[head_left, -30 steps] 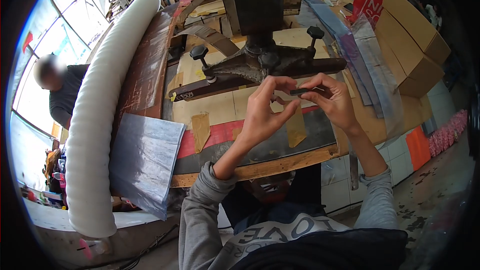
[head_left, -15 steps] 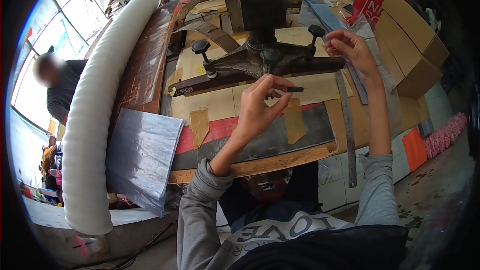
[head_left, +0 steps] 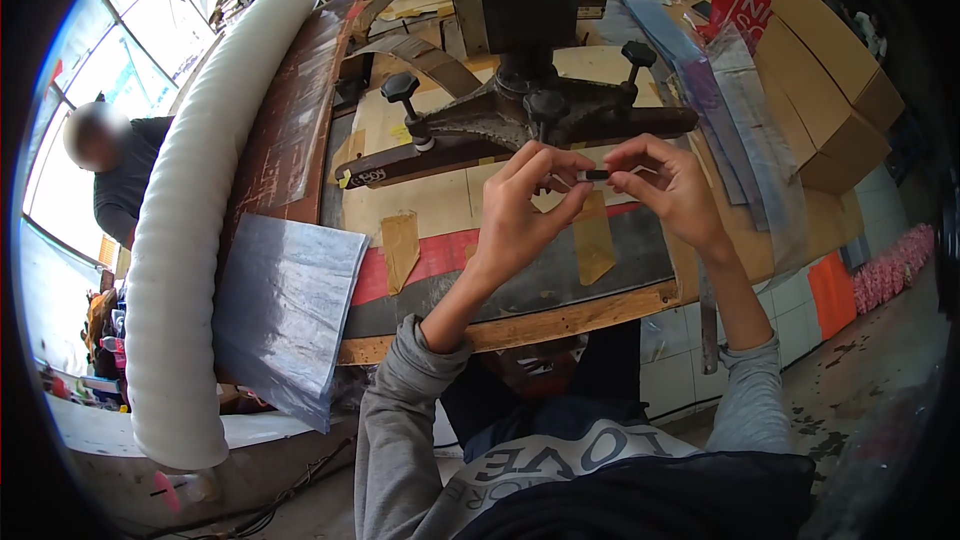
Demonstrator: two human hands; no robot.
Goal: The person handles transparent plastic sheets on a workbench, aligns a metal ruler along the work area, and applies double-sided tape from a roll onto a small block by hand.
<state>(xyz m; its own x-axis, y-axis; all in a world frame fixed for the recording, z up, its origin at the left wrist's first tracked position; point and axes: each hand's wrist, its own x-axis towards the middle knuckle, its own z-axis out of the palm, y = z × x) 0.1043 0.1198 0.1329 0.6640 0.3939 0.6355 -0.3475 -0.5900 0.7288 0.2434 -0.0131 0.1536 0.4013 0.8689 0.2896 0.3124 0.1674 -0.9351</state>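
A small black bar-shaped piece (head_left: 598, 176) is held level between my two hands, its exact kind too small to make out. My left hand (head_left: 522, 208) pinches the left end between thumb and fingers. At the other end, my right hand (head_left: 675, 195) closes thumb and fingertips around the piece. Just beyond the hands stands a dark metal press head (head_left: 545, 105) with black knobs and a long bar along its base. Under the hands lies a dark and red board (head_left: 520, 285) with strips of brown tape.
On the left a long white foam roll (head_left: 185, 240) leans along the table beside a bluish plastic sheet (head_left: 285, 310). A metal strip (head_left: 709, 325) hangs over the front edge. To the right sits an open cardboard box (head_left: 825, 100). Another person (head_left: 130, 175) is at the far left.
My right hand has come down and left from beside the press knob to the black piece. My left hand has stayed almost in place, still holding it.
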